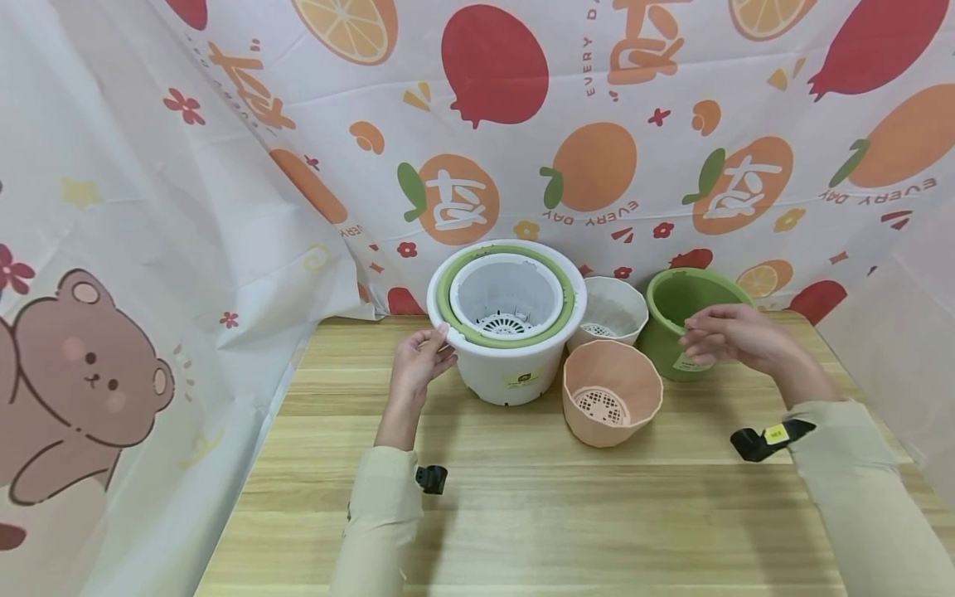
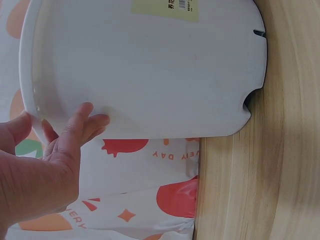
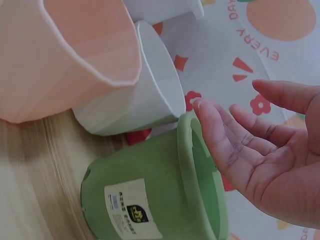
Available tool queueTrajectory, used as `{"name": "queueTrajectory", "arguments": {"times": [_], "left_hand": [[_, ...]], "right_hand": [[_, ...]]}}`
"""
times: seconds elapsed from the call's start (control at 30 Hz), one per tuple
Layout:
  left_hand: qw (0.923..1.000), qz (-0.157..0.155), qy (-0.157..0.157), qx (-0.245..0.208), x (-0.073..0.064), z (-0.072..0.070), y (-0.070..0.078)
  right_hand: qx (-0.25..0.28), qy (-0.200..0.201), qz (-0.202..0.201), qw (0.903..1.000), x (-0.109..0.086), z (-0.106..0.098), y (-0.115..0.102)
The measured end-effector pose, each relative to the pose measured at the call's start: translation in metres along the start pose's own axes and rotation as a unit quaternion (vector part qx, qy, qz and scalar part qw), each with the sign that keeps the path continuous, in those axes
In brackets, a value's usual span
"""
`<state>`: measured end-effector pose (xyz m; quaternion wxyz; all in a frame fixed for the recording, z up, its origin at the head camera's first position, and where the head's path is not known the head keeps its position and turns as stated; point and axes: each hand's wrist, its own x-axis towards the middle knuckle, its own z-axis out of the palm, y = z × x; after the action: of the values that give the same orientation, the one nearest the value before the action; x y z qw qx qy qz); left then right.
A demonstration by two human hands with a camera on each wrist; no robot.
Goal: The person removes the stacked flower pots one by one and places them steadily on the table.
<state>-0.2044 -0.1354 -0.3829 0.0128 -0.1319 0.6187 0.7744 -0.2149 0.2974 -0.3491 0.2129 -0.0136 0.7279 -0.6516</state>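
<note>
My left hand (image 1: 420,363) pinches the rim of a large white plant pot (image 1: 481,375), thumb on top and fingers spread along the outer wall. Nested inside that pot are a green pot (image 1: 569,300) and a smaller white pot (image 1: 507,286) with a slotted bottom. On the right, my right hand (image 1: 734,336) hovers by the rim of a separate green pot (image 3: 145,185), its fingers loosely bent and nothing in them. That pot stands upright with a pale label on its side.
A peach faceted pot (image 1: 612,377) with a grid bottom stands in front of a small white faceted pot (image 1: 618,307), both between the nested pots and the green one. Behind the wooden table (image 1: 537,514) hangs a fruit-printed curtain (image 1: 515,174); a bear-printed sheet (image 1: 149,274) hangs at left.
</note>
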Motion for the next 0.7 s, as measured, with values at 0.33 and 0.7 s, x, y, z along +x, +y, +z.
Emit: {"name": "queueTrajectory", "arguments": {"times": [0.33, 0.7], "left_hand": [[1.0, 0.003, -0.003, -0.001, -0.001, 0.0, 0.001], [1.0, -0.001, -0.003, 0.002, -0.001, -0.001, 0.001]], "right_hand": [[-0.001, 0.0, -0.002, 1.0, 0.006, 0.018, -0.01], [-0.02, -0.006, -0.017, 0.9996, 0.014, 0.046, -0.023]]}}
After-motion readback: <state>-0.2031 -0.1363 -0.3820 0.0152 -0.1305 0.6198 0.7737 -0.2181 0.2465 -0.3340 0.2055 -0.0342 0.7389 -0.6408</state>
